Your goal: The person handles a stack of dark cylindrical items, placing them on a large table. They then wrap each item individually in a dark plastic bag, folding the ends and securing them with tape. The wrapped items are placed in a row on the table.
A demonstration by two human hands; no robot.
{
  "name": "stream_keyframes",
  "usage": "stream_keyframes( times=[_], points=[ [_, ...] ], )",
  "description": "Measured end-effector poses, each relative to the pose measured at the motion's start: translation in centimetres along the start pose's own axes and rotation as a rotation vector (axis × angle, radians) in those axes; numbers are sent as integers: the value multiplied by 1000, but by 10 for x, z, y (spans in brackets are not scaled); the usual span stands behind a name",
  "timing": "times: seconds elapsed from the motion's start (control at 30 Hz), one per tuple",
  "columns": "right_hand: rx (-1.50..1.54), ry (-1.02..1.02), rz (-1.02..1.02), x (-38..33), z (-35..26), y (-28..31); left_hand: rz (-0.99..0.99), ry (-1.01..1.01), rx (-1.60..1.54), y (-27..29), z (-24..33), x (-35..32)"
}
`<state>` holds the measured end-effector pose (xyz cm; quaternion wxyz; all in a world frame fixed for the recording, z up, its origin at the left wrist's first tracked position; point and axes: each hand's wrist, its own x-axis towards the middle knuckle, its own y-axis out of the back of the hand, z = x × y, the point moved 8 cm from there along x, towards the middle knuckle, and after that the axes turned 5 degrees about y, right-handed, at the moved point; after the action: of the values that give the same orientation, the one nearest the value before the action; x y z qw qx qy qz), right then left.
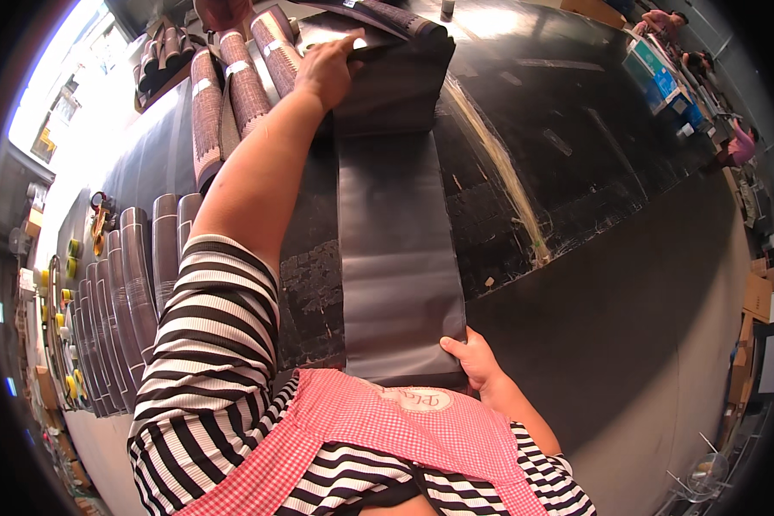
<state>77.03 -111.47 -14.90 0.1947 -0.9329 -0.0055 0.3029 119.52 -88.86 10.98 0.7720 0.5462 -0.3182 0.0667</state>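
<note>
A long strip of black plastic sheeting (400, 224) runs across the black table from my waist to the far side. Its far end is folded over into a darker flap (396, 86), beside a brown patterned mat (387, 17). My left hand (325, 73) reaches far forward to the flap's left edge, fingers apart; whether it touches the flap I cannot tell. Close to my body, my right hand (477, 357) pinches the strip's near right edge, thumb on top and fingers hidden underneath.
Rolled brown mats (248, 82) lie left of my left arm. More wrapped dark rolls (133, 258) are lined up at the left, near yellow tape rolls (73, 258). Yellowed tape (499, 163) crosses the worn table top (576, 163). Other people (740, 144) are at the far right, near cardboard boxes (757, 297).
</note>
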Motion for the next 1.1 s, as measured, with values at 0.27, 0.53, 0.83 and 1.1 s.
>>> stream_keyframes(
  times=[0.27, 0.53, 0.83, 1.1],
  points=[
    [-28, 8, -20, 7, 0, 0, -178, 671, -151, -90, -85, -168],
    [-97, 94, 14, 6, -32, -5, -550, 1172, -273, -128, -48, -197],
    [-204, 192, -47, 76, -134, -24, -363, 1249, -467, -213, -113, -123],
    [-302, 142, -20, 76, -112, 19, -89, 1055, -622, -190, -130, -140]
  ],
)
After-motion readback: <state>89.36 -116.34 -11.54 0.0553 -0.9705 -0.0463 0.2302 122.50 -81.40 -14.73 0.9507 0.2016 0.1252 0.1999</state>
